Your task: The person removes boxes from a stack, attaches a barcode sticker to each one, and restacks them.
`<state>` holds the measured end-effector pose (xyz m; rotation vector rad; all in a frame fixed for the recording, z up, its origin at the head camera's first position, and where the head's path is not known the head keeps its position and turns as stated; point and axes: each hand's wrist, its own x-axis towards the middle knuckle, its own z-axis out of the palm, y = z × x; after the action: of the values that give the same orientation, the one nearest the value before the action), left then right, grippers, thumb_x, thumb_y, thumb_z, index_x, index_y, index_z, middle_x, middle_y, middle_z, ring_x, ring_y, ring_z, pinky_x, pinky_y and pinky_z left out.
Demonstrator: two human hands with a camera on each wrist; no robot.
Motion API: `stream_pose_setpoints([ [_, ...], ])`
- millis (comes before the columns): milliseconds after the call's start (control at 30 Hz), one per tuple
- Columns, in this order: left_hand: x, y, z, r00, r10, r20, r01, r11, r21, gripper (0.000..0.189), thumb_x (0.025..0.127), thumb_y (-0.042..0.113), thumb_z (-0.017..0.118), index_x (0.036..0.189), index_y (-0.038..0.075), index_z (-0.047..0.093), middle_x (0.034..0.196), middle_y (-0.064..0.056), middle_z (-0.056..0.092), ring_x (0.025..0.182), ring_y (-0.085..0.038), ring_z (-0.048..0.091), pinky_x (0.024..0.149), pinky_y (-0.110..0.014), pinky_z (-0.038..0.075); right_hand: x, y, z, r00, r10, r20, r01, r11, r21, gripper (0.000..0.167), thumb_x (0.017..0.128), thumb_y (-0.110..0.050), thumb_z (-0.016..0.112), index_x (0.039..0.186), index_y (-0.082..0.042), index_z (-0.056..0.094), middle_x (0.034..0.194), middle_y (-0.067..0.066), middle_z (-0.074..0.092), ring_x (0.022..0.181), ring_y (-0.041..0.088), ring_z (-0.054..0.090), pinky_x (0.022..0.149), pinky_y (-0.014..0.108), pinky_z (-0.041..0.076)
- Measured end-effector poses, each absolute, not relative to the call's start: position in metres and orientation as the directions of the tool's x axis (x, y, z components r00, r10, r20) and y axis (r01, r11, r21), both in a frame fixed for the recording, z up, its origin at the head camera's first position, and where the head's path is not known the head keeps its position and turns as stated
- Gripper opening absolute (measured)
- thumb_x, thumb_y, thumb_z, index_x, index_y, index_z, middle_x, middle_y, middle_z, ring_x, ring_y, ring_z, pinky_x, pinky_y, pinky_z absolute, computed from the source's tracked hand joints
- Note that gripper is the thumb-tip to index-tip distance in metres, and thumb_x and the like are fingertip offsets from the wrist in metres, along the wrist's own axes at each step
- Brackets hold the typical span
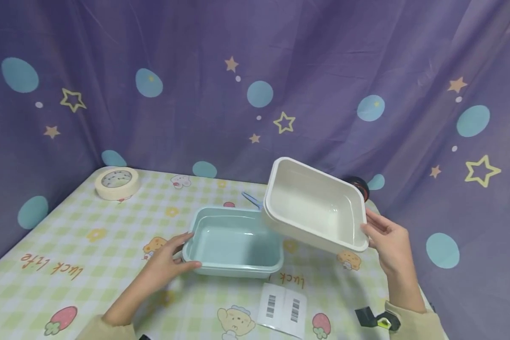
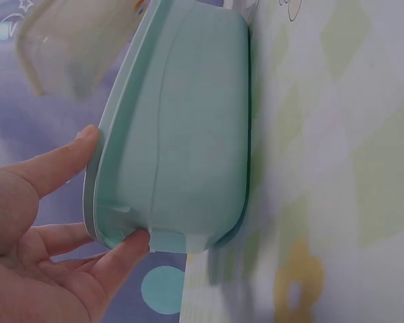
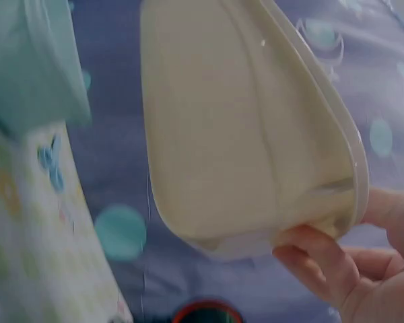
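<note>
A light teal rectangular plastic bin [image 1: 233, 271] stands upright on the table, its inside bare. My left hand [image 1: 163, 262] grips its left end, thumb on the rim and fingers beneath the lip, as the left wrist view also shows. Off the table to the right, my right hand [image 1: 393, 243] holds a white bin [image 1: 314, 200] of similar shape by its right end. This one is tilted, its opening toward me and its left corner overlapping the teal rim in the head view. Its smooth underside [image 3: 209, 134] fills much of the right wrist view.
Masking tape [image 1: 110, 192] lies at the back left. A light-blue handle [image 1: 251, 199] shows behind the teal bin. Behind the white bin is a black round thing [image 1: 361, 185]. A barcode label sheet [image 1: 282, 309] lies in front. A purple curtain [image 1: 195, 94] hangs behind the table.
</note>
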<state>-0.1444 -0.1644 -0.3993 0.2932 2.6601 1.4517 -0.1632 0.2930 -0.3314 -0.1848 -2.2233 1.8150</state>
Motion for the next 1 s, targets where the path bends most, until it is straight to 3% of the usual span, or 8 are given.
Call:
stream_pose_setpoints([
  [200,-0.145,-0.174,-0.402,-0.979,0.205,-0.002,0.102,0.497,0.862,0.081,0.083,0.023,0.077,0.146,-0.005,0.035,0.149,-0.035,0.028,0.132,-0.053,0.039,0.098,-0.043,0.054,-0.159,0.331,-0.350,-0.951,0.288,0.109,-0.011,0.323,-0.946,0.057,0.091,-0.009,0.065,0.137,0.014,0.042,0.086,-0.034,0.061,0.081,-0.016,0.062,0.061,0.016,0.059],
  [367,-0.144,-0.188,-0.399,-0.983,0.186,0.002,0.100,0.516,0.851,0.081,0.083,0.025,0.076,0.146,-0.005,0.035,0.142,-0.036,0.033,0.130,-0.054,0.040,0.098,-0.044,0.053,-0.160,0.347,-0.367,-0.971,0.233,0.047,0.048,0.385,-0.922,0.057,0.093,-0.012,0.064,0.139,0.013,0.040,0.088,-0.033,0.061,0.082,-0.016,0.061,0.065,0.018,0.060],
  [500,-0.144,-0.198,-0.398,-0.982,0.191,0.011,0.114,0.538,0.835,0.078,0.085,0.024,0.075,0.145,-0.007,0.036,0.148,-0.035,0.032,0.130,-0.054,0.041,0.099,-0.049,0.052,-0.162,0.345,-0.383,-0.983,0.186,0.003,0.084,0.457,-0.886,0.053,0.093,-0.009,0.061,0.139,0.012,0.043,0.110,0.004,0.073,0.082,-0.015,0.060,0.067,0.020,0.060],
  [600,-0.146,-0.204,-0.398,-0.979,0.206,0.016,0.128,0.545,0.828,0.078,0.084,0.022,0.075,0.144,-0.008,0.036,0.149,-0.035,0.031,0.129,-0.055,0.042,0.098,-0.051,0.052,-0.164,0.338,-0.393,-0.986,0.165,-0.026,0.107,0.503,-0.858,0.051,0.093,-0.008,0.060,0.138,0.010,0.045,0.130,0.030,0.057,0.082,-0.017,0.057,0.068,0.020,0.060],
  [733,-0.149,-0.209,-0.398,-0.977,0.212,0.014,0.132,0.552,0.824,0.078,0.084,0.022,0.076,0.144,-0.008,0.036,0.150,-0.035,0.031,0.129,-0.054,0.043,0.099,-0.053,0.051,-0.171,0.329,-0.401,-0.988,0.150,-0.046,0.118,0.518,-0.847,0.050,0.093,-0.008,0.060,0.138,0.008,0.046,0.132,0.032,0.055,0.085,-0.013,0.060,0.069,0.021,0.060],
  [900,-0.152,-0.213,-0.399,-0.976,0.217,0.022,0.140,0.545,0.826,0.078,0.084,0.021,0.076,0.144,-0.008,0.036,0.149,-0.036,0.030,0.128,-0.054,0.043,0.100,-0.056,0.049,-0.178,0.322,-0.407,-0.990,0.131,-0.044,0.106,0.519,-0.848,0.048,0.092,-0.006,0.060,0.136,0.008,0.049,0.129,0.031,0.057,0.097,0.005,0.067,0.070,0.022,0.060],
  [1000,-0.151,-0.213,-0.401,-0.977,0.214,0.024,0.140,0.545,0.827,0.078,0.084,0.020,0.076,0.144,-0.009,0.036,0.149,-0.036,0.030,0.128,-0.054,0.043,0.100,-0.057,0.049,-0.181,0.321,-0.410,-0.991,0.121,-0.052,0.107,0.512,-0.852,0.047,0.092,-0.006,0.059,0.136,0.008,0.049,0.130,0.031,0.057,0.097,0.004,0.066,0.070,0.022,0.059],
])
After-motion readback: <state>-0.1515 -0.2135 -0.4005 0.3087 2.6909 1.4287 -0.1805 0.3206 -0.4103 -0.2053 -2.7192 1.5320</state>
